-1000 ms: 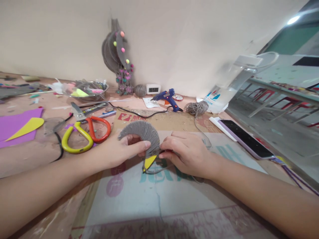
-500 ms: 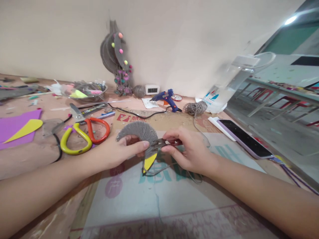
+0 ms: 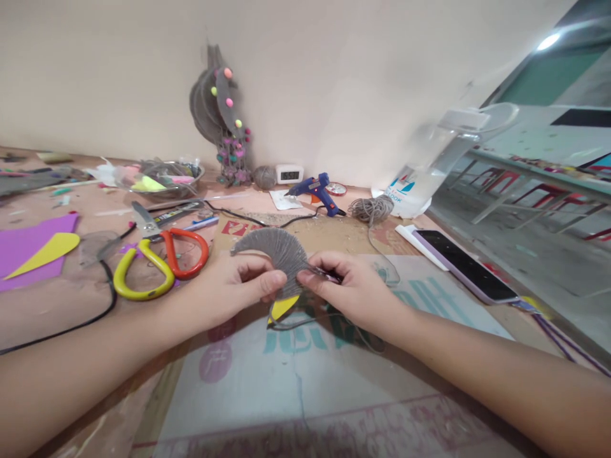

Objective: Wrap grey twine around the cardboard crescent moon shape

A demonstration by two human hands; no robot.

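A crescent wrapped in grey yarn is held above the printed sheet, its lower tip showing bare yellow. My left hand pinches the crescent's inner edge between thumb and fingers. At the crescent's right edge, my right hand has thumb and fingers pressed together; a small dark item shows partly in its grip, too hidden to name. A loose strand of grey yarn runs from the lower tip under my right hand. A yarn bundle lies behind.
Scissors, purple sheet with a yellow piece, and a bowl of scraps are at the left. Behind stand a blue glue gun, a clock and a clear jug. A phone lies right.
My right hand has moved left against the crescent, and its fingers have drawn in around the dark item. The crescent has tilted slightly, with less of the yellow tip showing.
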